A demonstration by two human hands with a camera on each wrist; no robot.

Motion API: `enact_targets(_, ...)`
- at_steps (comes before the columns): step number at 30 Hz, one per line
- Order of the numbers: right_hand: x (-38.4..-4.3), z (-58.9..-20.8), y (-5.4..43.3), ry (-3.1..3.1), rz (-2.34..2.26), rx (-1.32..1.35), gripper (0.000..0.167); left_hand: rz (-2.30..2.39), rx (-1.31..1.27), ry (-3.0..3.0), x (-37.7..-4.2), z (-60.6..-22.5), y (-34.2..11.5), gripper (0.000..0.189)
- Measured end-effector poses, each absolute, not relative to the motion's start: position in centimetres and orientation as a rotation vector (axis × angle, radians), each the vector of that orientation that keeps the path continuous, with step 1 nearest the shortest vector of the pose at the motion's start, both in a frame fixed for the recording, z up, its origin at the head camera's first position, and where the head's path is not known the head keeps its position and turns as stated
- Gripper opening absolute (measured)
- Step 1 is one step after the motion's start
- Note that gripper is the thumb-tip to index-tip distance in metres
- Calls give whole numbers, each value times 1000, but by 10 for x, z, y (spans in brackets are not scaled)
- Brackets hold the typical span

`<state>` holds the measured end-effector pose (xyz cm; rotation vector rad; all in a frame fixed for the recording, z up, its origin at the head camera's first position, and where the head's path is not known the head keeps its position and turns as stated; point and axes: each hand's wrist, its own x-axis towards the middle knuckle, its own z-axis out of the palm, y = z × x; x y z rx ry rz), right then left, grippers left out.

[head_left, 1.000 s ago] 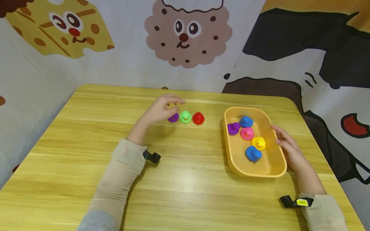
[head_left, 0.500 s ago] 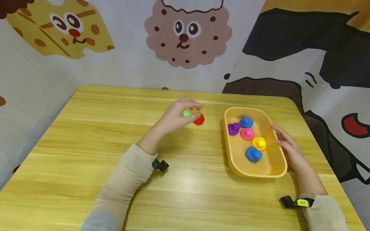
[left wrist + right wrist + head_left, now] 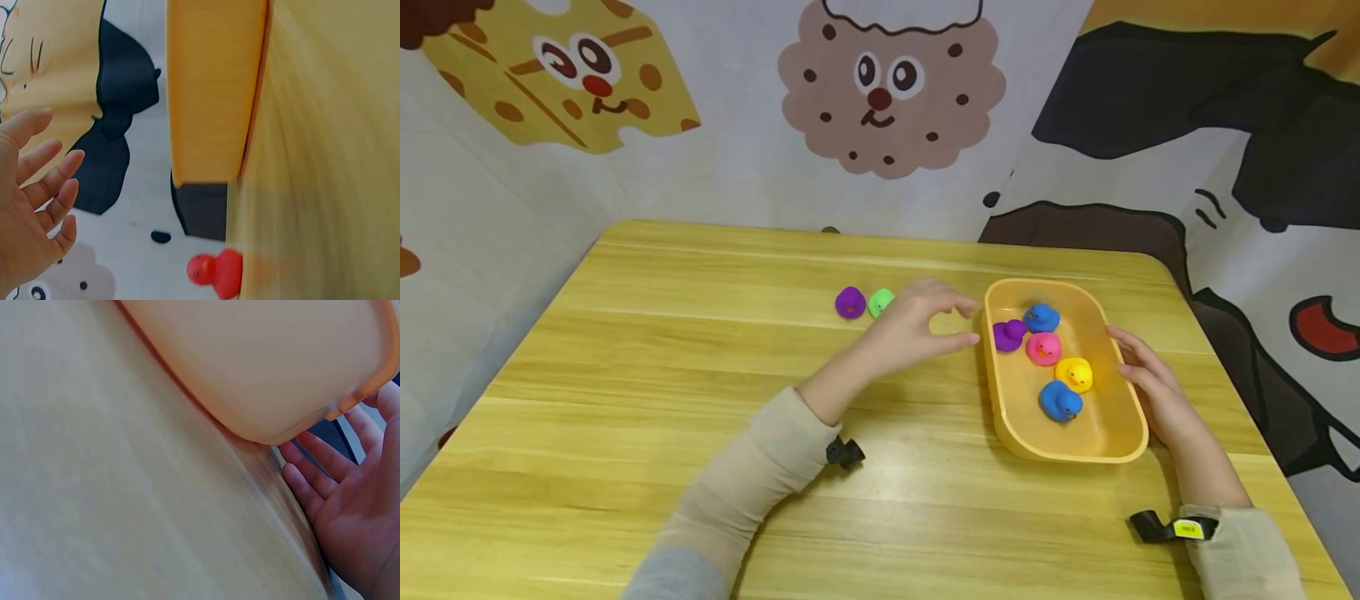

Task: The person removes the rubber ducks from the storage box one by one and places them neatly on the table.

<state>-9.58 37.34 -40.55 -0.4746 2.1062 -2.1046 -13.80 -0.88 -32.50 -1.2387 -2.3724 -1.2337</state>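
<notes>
My left hand, in the head view, hovers just left of the orange plastic bin. Its thumb and fingers are apart and nothing is between them. The left wrist view also has that hand with loosely bent fingers, and a red rubber duck on the table below the bin wall. In the head view the hand hides that duck. A purple duck and a partly covered green duck are behind the left hand. My right hand rests against the bin's right rim, its relaxed fingers touching the outside.
Inside the bin sit several ducks: a blue duck at the back, a purple one, a pink duck, a yellow duck and another blue one. A cartoon-printed cloth hangs behind the wooden table.
My left hand has travelled right, from over the purple duck past the green and red ducks to beside the bin. The purple duck is uncovered again. My right hand and the bin stay put.
</notes>
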Motion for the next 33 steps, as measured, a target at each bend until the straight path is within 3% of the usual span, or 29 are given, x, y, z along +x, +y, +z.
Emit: enact_targets(33,-97,-407,374,2044,-2146,-499,49,-904,-1459,-2629,-114,-339,77,47)
